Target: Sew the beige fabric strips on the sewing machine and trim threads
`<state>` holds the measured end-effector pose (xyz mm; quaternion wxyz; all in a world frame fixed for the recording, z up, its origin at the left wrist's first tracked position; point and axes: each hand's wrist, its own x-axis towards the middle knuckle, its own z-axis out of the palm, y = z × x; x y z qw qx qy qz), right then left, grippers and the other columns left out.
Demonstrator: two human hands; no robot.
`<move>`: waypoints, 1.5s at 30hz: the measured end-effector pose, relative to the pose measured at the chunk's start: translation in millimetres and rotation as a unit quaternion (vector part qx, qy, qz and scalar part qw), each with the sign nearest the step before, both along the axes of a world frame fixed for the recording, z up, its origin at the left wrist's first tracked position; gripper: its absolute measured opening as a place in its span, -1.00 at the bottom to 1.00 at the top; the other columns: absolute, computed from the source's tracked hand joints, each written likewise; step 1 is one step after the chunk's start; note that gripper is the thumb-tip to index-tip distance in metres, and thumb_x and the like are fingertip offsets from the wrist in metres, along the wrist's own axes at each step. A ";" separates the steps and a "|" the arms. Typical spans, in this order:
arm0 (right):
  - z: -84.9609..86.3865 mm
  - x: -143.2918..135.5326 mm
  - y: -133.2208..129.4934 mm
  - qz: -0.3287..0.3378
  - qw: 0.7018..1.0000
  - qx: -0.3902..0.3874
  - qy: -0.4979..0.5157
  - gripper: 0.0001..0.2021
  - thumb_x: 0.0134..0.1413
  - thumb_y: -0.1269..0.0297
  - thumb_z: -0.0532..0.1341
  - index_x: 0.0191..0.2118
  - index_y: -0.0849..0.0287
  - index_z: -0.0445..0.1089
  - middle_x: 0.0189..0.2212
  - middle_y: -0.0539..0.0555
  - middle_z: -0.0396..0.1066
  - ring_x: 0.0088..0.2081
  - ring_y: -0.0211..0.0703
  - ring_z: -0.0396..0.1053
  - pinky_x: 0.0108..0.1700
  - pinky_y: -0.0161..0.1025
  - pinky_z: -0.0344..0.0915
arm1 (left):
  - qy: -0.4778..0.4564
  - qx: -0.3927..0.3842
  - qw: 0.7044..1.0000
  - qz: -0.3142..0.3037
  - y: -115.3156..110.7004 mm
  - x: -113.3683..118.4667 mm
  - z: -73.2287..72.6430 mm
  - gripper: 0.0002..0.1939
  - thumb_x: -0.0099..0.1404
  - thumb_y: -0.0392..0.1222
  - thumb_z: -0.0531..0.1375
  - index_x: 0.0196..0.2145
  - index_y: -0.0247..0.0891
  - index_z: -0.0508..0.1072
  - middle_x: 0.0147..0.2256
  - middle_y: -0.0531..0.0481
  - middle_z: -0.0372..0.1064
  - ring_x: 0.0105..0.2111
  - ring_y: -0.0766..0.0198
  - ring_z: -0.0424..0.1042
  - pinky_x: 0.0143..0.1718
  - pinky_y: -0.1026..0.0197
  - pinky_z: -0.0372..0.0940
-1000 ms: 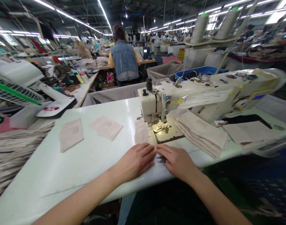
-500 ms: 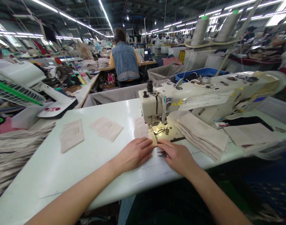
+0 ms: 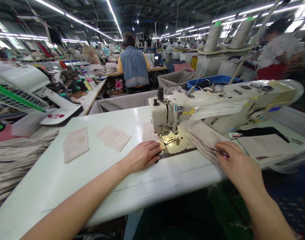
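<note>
My left hand (image 3: pixel 144 155) lies on the sewing table with its fingers stretched out, over the near edge of a beige fabric piece (image 3: pixel 149 131). That piece reaches in beside the presser foot of the sewing machine (image 3: pixel 164 115). At the right, my right hand (image 3: pixel 242 166) is closed around small thread snips (image 3: pixel 222 153), partly hidden in the palm. Its fingertips touch the right side of a stack of beige fabric pieces (image 3: pixel 207 136). Two beige pieces with small tabs, a left one (image 3: pixel 76 145) and a right one (image 3: pixel 113 137), lie flat on the table's left half.
A white fan (image 3: pixel 59 106) stands left, above a large fabric pile (image 3: pixel 19 166). Another beige piece (image 3: pixel 267 145) lies right of the stack. Thread cones (image 3: pixel 213 38) and a blue basket (image 3: pixel 217 79) are behind the machine. A person in a denim vest (image 3: pixel 134 66) sits ahead.
My right hand has moved right, from the fabric by the needle to the stack, with the snips in it. My left hand has shifted slightly up. A person has come into view at right.
</note>
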<state>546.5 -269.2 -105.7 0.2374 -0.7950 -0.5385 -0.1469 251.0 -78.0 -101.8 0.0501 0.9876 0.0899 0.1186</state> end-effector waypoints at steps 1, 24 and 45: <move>-1.7 2.5 -0.9 -0.003 1.000 -0.012 0.000 -0.74 0.25 0.25 0.06 -0.11 0.15 0.47 -0.03 0.13 0.52 -0.20 -0.01 0.52 -0.22 -0.12 0.40 | 0.000 0.000 1.000 0.000 2.3 0.3 -0.1 -0.64 0.50 -0.14 0.02 0.16 -0.28 0.35 0.08 -0.21 0.38 0.09 0.06 0.37 0.14 -0.03 0.33; 14.6 20.4 5.6 -0.143 0.989 -0.045 0.011 -0.80 0.09 0.13 0.20 -0.30 0.06 0.55 -0.43 0.10 0.53 -0.54 -0.08 0.34 -0.52 -0.21 0.09 | -0.007 0.024 0.999 0.025 29.3 8.7 2.7 -0.63 0.51 -0.11 -0.02 0.11 -0.30 0.40 0.06 -0.21 0.38 0.05 0.08 0.37 0.13 0.01 0.32; 24.1 -87.0 -29.8 0.148 0.987 0.064 -0.017 -0.90 0.31 0.29 0.11 -0.16 0.08 0.37 -0.33 0.02 0.49 -0.37 -0.15 0.48 -0.32 -0.22 0.29 | -0.028 0.034 0.986 0.162 23.3 -19.2 -5.7 -0.60 0.48 -0.01 0.03 0.06 -0.32 0.44 0.06 -0.28 0.40 0.08 -0.04 0.38 0.08 -0.11 0.32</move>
